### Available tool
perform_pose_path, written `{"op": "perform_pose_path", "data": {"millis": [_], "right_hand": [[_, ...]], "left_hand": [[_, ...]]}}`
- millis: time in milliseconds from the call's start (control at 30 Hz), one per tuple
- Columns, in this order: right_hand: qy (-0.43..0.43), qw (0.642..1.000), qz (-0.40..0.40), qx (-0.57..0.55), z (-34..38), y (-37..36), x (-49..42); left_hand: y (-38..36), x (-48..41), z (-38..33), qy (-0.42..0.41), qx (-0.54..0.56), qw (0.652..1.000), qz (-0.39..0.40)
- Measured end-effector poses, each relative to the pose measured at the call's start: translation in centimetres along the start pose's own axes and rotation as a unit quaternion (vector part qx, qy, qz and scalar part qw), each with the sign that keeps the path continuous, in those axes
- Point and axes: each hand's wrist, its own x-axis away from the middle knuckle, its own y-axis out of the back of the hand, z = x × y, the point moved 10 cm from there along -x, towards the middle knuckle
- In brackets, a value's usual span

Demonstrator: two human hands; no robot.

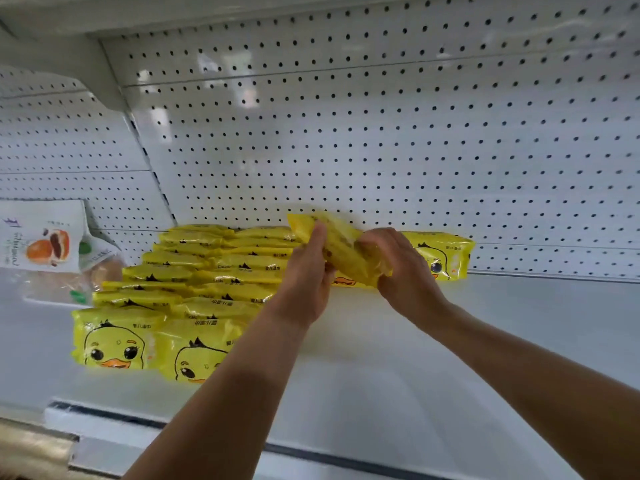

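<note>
Both hands hold one yellow duck-print pack (341, 245) tilted above the white shelf (433, 358), close to the pegboard back wall. My left hand (306, 271) grips its left part with the thumb up over the top. My right hand (403, 268) grips its lower right end. Behind my right hand another yellow pack (443, 256) stands upright against the wall. Two rows of several such yellow packs (194, 289) stand to the left, running from the front of the shelf to the back.
A white perforated back panel (381, 133) closes the shelf behind. At far left lies a white bag of buns (48, 247) with a picture on it. The shelf's front edge strip (346, 455) runs below my forearms. An upper shelf underside (138, 15) hangs overhead.
</note>
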Motion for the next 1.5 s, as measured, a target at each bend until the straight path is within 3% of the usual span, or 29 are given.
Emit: {"op": "perform_pose_path", "data": {"millis": [67, 133, 200, 267, 333, 433, 533, 633, 700, 767, 867, 967, 1067, 1133, 1200, 1267, 1367, 1433, 1500], "right_hand": [[-0.119, 0.979, -0.047, -0.159, -2.2, 1.8, 0.6], [-0.227, 0.922, -0.078, -0.305, -4.8, 2.5, 1.8], [-0.306, 0.877, -0.076, -0.363, -7.3, 2.5, 3.4], [-0.358, 0.841, -0.068, -0.399, -9.3, 2.4, 4.8], [-0.377, 0.823, -0.053, -0.421, -10.2, 2.4, 5.8], [-0.395, 0.805, -0.029, -0.442, -11.0, 2.6, 6.9], [-0.414, 0.814, -0.004, -0.408, -11.9, 3.3, 8.0], [-0.418, 0.833, -0.003, -0.361, -13.3, 5.2, 8.1], [-0.416, 0.841, 0.021, -0.344, -13.6, 6.0, 7.7], [-0.408, 0.852, 0.052, -0.323, -13.5, 6.2, 7.1], [-0.385, 0.864, 0.053, -0.321, -12.2, 6.2, 6.1], [-0.410, 0.832, 0.065, -0.368, -11.8, 5.3, 7.2], [-0.411, 0.849, 0.150, -0.297, -11.5, 4.4, 8.7], [-0.404, 0.874, 0.135, -0.234, -12.3, 5.4, 8.6], [-0.388, 0.897, 0.132, -0.167, -13.4, 6.5, 7.9], [-0.357, 0.917, 0.150, -0.098, -14.3, 7.3, 6.7], [-0.315, 0.933, 0.177, 0.003, -15.7, 7.2, 4.9], [-0.307, 0.930, 0.190, 0.062, -16.4, 6.6, 4.0], [-0.290, 0.930, 0.198, 0.109, -16.7, 5.7, 3.2]], "left_hand": [[-0.2, -0.1, 0.7, -0.002, -0.036, 0.999, -0.008], [0.7, -0.2, 0.9, -0.036, -0.085, 0.994, -0.063], [0.8, 0.2, 1.1, -0.064, -0.094, 0.990, -0.084], [-0.1, -0.1, 2.1, -0.068, -0.096, 0.992, -0.042], [-1.1, -0.4, 3.0, -0.052, -0.091, 0.994, -0.004], [-1.4, -1.1, 4.5, -0.004, -0.079, 0.997, -0.024], [-2.4, -1.1, 5.8, 0.004, -0.108, 0.994, -0.029], [-3.5, -1.2, 4.5, -0.088, -0.191, 0.977, -0.023], [-5.9, -1.2, 3.9, -0.129, -0.222, 0.964, 0.070], [-8.7, -0.6, 4.4, -0.118, -0.279, 0.937, 0.172], [-10.6, -0.1, 5.3, -0.079, -0.271, 0.932, 0.226], [-10.0, -0.6, 7.0, -0.019, -0.145, 0.975, 0.169], [-10.1, -0.4, 9.6, 0.035, -0.023, 0.989, 0.144], [-10.1, -0.3, 10.4, 0.041, -0.009, 0.992, 0.122], [-8.2, -1.2, 9.8, -0.021, -0.119, 0.992, 0.039], [-5.7, -2.0, 7.1, -0.164, -0.322, 0.930, -0.064], [-4.0, -2.9, 3.7, -0.325, -0.533, 0.769, -0.139], [-3.5, -4.6, 3.4, -0.313, -0.639, 0.692, -0.120], [-3.0, -6.6, 3.8, -0.262, -0.706, 0.652, -0.087]]}}
